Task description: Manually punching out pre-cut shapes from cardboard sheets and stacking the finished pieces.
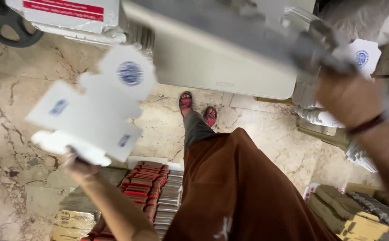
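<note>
My left hand (77, 164) holds a flat white die-cut carton blank (97, 105) with blue printed marks, raised over the marble floor at the left. My right hand (347, 99), with a dark band at the wrist, is up at the right and grips a grey flat carton piece (321, 47) that is blurred by motion. It sits over the edge of a pale work table (221, 67). Below me are my brown garment and my feet in red sandals (197, 109).
Stacks of red and grey flat cartons (152, 187) lie on the floor below my left arm. Brown cardboard pieces (355, 214) are piled at the lower right. White folded blanks (319, 117) stack beside the table. A wrapped box (69, 15) and a black wheel (6, 27) are at the top left.
</note>
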